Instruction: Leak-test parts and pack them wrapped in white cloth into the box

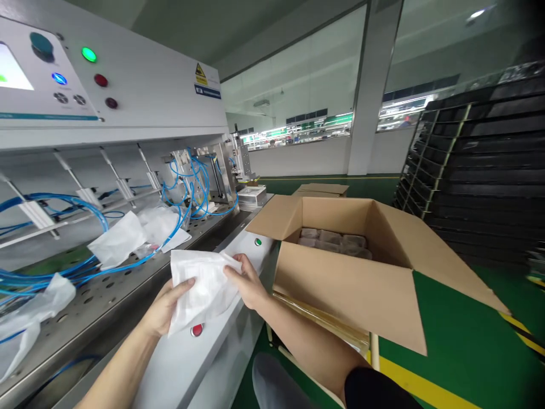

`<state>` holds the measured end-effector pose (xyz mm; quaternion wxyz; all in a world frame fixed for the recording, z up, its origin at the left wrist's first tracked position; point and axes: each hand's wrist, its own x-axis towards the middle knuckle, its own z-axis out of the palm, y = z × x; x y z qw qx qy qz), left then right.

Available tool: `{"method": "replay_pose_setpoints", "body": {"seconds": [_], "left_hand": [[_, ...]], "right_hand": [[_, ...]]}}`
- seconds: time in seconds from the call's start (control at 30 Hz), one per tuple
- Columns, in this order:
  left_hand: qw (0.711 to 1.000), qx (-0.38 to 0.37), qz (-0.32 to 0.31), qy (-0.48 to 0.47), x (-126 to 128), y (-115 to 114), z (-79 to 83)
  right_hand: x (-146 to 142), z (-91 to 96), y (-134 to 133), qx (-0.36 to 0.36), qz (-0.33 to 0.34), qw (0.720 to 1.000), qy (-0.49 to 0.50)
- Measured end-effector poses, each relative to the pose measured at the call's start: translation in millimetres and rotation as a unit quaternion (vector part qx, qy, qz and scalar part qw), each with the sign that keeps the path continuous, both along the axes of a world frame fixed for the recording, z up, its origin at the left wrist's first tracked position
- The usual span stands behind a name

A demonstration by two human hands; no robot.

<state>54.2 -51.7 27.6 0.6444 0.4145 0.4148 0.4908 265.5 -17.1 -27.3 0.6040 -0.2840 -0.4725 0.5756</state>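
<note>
Both hands on the white pouch (204, 289); it's held in the air just above the machine's front counter (183, 363), partly covering the red button (196, 330). Left hand (164, 309) pinches the lower left edge, thumb on top, fingers underneath; right hand (247, 284) is closed on the upper right edge, fingers curled over it.

Handling, my read: very light; thin and floppy, creasing and sagging between the two grips; no stiffness of its own. Surface looks smooth, so probably a bit slippery under a loose pinch; doesn't look fragile. Can't tell if anything is inside.

Best hold is at opposite edges or corners, as now, which keeps it spread; a grab in the middle would just bunch it up.

Around it: open cardboard box (340, 278) just right of the counter, wrapped packs (332, 241) in the bottom; more white pouches (119, 243) lying on the perforated plate (97, 295) among the blue hoses (200, 193); green button (258, 242) just beyond my right hand; stack of black trays (477, 170) well apart on the right.
</note>
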Motion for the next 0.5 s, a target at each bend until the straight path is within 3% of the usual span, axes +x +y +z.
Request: {"method": "replay_pose_setpoints", "body": {"seconds": [0.13, 0.23, 0.33, 0.5], "left_hand": [[1.0, 0.001, -0.022, -0.011, -8, 0, -3.6], [0.998, -0.007, -0.069, 0.0, -11, -2, -7.0], [0.996, -0.012, -0.091, 0.016, -11, -2, -10.8], [0.998, -0.007, -0.061, 0.01, -5, -3, -15.1]], "right_hand": [[-3, -1.1, 2, -0.032, 0.105, 0.989, 0.096], [-1, -3.5, -5, -0.033, 0.13, 0.986, 0.1], [2, -3.9, -14, -0.006, 0.115, 0.989, 0.097], [12, 5.0, -21, -0.04, 0.026, 0.994, 0.098]]}}
